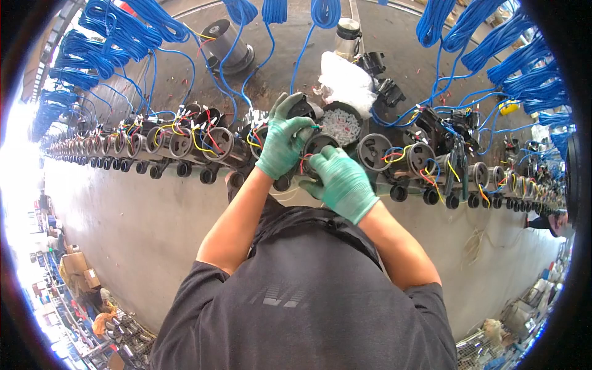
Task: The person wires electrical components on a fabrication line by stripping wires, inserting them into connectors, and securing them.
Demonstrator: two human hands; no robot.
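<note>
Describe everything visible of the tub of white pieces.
The tub is round, dark and open-topped, filled with small whitish pieces, some pinkish; its material looks like plastic. It sits opening upward near the bench's near edge, beyond the right hand, white bag beside its far edge. Whether they touch is unclear.

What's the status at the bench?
Left hand beside dark round housing. Right hand over its near edge. Exact grips unclear. Small white pieces just beyond.
</note>
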